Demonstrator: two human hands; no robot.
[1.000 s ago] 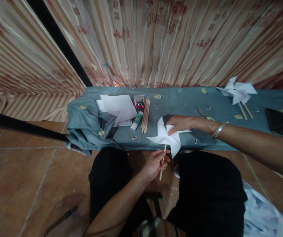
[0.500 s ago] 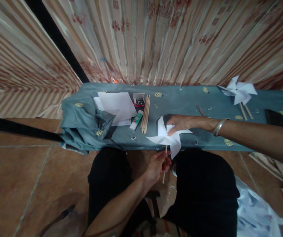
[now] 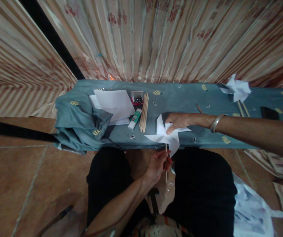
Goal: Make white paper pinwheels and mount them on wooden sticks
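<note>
A white paper pinwheel [image 3: 172,140] lies at the front edge of the cloth-covered bench, its blades spread. My right hand [image 3: 177,122] reaches over it from the right, fingers closed on its centre; what the fingertips press there is hidden. Beneath the lower blades, my left hand [image 3: 158,164] is wrapped round a thin wooden stick [image 3: 166,177], whose upper end goes under the pinwheel. Left of the pinwheel lie several loose wooden sticks [image 3: 144,113], a glue tube [image 3: 134,119] and a small open box of metal pins [image 3: 137,99].
White paper sheets [image 3: 118,103] are stacked on the bench's left part. Further right lie finished-looking pinwheels [image 3: 239,89], a dark flat object [image 3: 269,113] and a thin tool [image 3: 198,108]. A white plastic bag [image 3: 252,207] sits on the floor at right.
The stick in my left hand has swung slightly more upright. My right hand stays on the pinwheel's centre, its fingers slightly lower over it. The whole view has shifted a little.
</note>
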